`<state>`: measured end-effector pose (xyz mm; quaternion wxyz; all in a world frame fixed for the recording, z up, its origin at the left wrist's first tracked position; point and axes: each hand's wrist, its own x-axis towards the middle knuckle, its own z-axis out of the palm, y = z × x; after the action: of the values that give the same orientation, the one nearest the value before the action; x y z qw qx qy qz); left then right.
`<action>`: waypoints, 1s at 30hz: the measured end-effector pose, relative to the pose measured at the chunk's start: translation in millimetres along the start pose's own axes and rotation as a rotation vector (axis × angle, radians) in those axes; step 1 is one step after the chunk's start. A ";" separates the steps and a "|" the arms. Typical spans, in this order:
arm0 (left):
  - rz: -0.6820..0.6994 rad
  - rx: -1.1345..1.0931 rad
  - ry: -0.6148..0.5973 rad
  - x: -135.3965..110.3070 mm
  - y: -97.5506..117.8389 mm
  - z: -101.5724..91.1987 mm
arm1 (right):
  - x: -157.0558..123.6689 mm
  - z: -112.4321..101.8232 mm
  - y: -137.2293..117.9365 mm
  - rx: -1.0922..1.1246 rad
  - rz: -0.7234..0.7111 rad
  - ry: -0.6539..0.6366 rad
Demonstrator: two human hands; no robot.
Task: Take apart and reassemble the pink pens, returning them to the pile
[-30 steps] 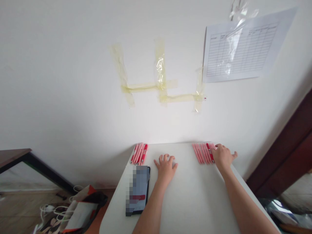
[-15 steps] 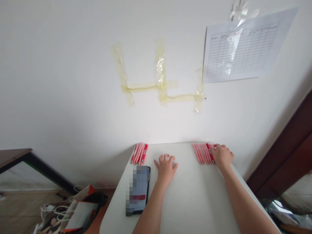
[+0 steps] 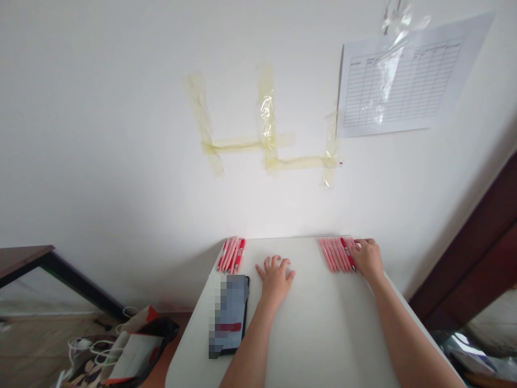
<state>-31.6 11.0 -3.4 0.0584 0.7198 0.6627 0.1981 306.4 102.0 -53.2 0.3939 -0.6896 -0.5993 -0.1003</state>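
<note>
My left hand [image 3: 275, 280] rests palm down on the white table [image 3: 315, 328], its fingers spread and bent, holding nothing. Left of it lies a cluster of pink and red pens [image 3: 231, 255], close to the table's far left corner. At the far right corner, several pink pens [image 3: 335, 255] lie side by side in a row, with a red pen [image 3: 347, 254] among them. My right hand [image 3: 368, 258] is closed at the right end of this row, thumb and fingers on a pen there. That pen is mostly hidden by the fingers.
A phone [image 3: 232, 318], partly blurred out, lies along the table's left side by my left forearm. The white wall [image 3: 133, 161] rises behind the table. Paper bags [image 3: 137, 355] stand on the floor at left, below a dark table [image 3: 24, 258].
My right hand's outer fingers have drawn in from their spread, and the hand has narrowed at the row's right end. My left hand stays where it was.
</note>
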 end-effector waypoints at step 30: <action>0.001 0.010 -0.015 -0.6 1.7 -3.3 | -36.2 -13.2 -127.1 0.099 -0.508 -0.303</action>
<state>-31.3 9.7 0.1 0.0598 0.7219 0.6628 0.1896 186.2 62.6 -12.7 0.2954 -0.5046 -0.8088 -0.0624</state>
